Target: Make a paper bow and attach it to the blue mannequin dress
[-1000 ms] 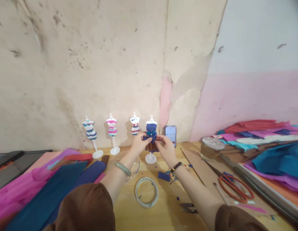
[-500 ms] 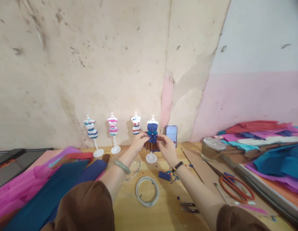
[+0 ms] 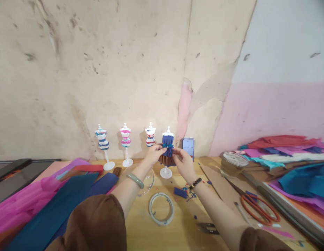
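Skirt [image 3: 166, 161] less covered, view shifted left

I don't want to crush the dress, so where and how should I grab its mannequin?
Probably by the round white base, from the near side: it shows uncovered below the dress, which your left hand and right hand flank.

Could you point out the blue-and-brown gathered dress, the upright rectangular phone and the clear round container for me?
Blue-and-brown gathered dress [image 3: 167, 140]: head view, on its blue top.
Upright rectangular phone [image 3: 188, 145]: head view, on its lit screen.
Clear round container [image 3: 235, 159]: head view, on its round top.
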Demonstrator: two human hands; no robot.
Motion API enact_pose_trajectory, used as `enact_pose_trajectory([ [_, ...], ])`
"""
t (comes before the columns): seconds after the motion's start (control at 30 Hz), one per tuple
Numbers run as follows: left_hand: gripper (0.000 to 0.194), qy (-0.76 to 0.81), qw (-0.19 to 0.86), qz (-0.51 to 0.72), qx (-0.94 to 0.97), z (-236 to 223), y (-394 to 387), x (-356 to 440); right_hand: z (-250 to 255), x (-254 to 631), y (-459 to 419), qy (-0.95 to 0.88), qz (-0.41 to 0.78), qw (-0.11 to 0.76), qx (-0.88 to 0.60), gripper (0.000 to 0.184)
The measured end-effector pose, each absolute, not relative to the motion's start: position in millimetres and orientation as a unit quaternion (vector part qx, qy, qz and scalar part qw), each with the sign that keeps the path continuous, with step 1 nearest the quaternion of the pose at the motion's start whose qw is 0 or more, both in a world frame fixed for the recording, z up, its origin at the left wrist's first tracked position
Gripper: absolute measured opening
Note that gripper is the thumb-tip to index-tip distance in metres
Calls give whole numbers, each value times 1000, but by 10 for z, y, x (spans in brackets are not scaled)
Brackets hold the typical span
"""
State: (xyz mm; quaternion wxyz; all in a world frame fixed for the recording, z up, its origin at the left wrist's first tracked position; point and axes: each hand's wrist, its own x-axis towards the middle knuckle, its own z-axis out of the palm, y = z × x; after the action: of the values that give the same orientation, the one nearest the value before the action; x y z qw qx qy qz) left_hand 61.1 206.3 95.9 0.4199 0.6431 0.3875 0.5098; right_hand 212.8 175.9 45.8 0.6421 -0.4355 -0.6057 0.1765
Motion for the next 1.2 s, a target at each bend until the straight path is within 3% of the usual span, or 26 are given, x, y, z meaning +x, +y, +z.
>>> enact_pose_trajectory([
  [0.7, 31, 441, 446, 477, 616, 725, 1720, 87, 292, 2359, 1699, -623, 170, 583, -493, 30],
  [1.07, 24, 529, 517, 241, 628, 477, 507, -858, -124, 2298, 1500, -666, 193, 331, -639, 28],
  [1.2, 16, 532, 488, 210, 659, 323, 72, -978, -103, 2117, 1552, -674, 180, 252, -670, 29],
])
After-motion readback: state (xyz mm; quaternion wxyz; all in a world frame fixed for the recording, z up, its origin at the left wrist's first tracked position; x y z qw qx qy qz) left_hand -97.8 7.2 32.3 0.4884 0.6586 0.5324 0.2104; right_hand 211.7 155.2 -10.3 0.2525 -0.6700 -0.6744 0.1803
